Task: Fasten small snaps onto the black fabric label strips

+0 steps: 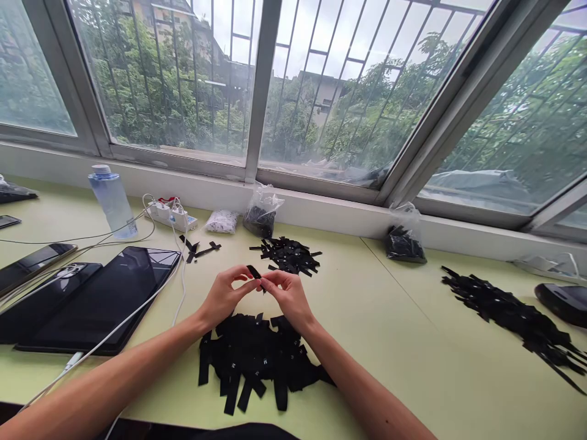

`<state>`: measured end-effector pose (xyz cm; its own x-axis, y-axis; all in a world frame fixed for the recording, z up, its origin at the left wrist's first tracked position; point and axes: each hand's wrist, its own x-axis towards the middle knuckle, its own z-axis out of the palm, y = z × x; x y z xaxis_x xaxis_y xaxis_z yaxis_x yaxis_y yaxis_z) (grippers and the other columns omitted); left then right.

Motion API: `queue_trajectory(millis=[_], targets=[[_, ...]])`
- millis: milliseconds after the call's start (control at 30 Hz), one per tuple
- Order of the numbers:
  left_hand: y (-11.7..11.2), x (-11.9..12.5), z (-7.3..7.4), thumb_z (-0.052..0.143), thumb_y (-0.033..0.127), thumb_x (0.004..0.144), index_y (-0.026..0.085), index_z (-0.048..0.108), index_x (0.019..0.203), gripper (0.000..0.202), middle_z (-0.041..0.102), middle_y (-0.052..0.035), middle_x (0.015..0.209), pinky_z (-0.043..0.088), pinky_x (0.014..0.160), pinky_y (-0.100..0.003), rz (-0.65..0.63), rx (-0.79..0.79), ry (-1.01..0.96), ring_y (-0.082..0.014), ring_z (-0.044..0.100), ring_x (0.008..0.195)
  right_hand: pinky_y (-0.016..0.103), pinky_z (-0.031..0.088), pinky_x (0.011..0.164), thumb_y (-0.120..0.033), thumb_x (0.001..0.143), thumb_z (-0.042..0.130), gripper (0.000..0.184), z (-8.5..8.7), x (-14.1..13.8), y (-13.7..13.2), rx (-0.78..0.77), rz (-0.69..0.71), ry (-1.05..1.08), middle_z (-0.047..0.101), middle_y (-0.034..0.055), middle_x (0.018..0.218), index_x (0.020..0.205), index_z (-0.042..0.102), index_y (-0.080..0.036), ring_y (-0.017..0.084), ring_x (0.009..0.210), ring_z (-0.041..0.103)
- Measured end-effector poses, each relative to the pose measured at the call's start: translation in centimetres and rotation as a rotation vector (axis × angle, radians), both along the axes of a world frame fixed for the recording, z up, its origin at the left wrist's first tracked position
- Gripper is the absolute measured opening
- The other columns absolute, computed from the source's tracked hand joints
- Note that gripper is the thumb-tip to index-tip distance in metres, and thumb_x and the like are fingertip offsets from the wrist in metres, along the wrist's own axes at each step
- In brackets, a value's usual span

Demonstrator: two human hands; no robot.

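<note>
Both my hands meet above the pale green table [376, 318], pinching one small black strip [254, 271] between them. My left hand [224, 293] grips its left end with thumb and fingers closed. My right hand [287, 292] holds the other end, fingers curled. Directly under my wrists lies a pile of black strips [257, 360] with small white marks. A second, smaller heap of black strips [290, 255] lies just beyond my fingers.
A dark tablet [98, 296] and phones [34, 260] lie at left with white cables, a power strip [170, 214] and a water bottle [112, 201]. Plastic bags [261, 214] of parts stand by the window sill. Another long heap of black strips [513, 315] lies at right.
</note>
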<state>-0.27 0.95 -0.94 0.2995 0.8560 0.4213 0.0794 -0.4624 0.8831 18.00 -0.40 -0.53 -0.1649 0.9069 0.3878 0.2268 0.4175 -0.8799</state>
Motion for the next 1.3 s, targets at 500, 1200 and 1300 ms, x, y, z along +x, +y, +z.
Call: queue_trajectory(millis=[500, 1200, 1300], targets=[[1.6, -0.8, -1.1, 0.068, 0.038, 0.088, 0.018, 0.075, 0.1, 0.025, 0.076, -0.0064, 0.099, 0.054, 0.086, -0.032, 0.036, -0.13, -0.063, -0.0214, 0.069, 0.093, 0.033, 0.044, 0.078, -0.015, 0.085, 0.072, 0.01, -2.9, 2.4, 2.0, 0.122, -0.113, -0.633, 0.07, 0.0023, 0.087, 0.09, 0.073, -0.023, 0.022, 0.086, 0.058], [0.4, -0.2, -0.5, 0.075, 0.038, 0.083, 0.014, 0.078, 0.098, 0.028, 0.078, -0.0088, 0.097, 0.056, 0.084, -0.034, 0.041, -0.206, -0.124, -0.0227, 0.07, 0.09, 0.033, 0.045, 0.075, -0.02, 0.091, 0.065, 0.006, 0.9, -0.3, -1.5, 0.23, -0.189, -0.134, 0.071, -0.0002, 0.087, 0.088, 0.069, -0.025, 0.018, 0.078, 0.06], [0.2, 0.0, -0.5, 0.075, 0.038, 0.083, 0.015, 0.079, 0.099, 0.028, 0.078, -0.0089, 0.1, 0.057, 0.086, -0.034, 0.025, -0.204, -0.137, -0.0232, 0.071, 0.092, 0.034, 0.046, 0.074, -0.021, 0.091, 0.066, 0.007, 0.8, -0.5, -1.4, 0.225, -0.186, -0.128, 0.071, 0.0006, 0.09, 0.087, 0.069, -0.025, 0.019, 0.083, 0.061]])
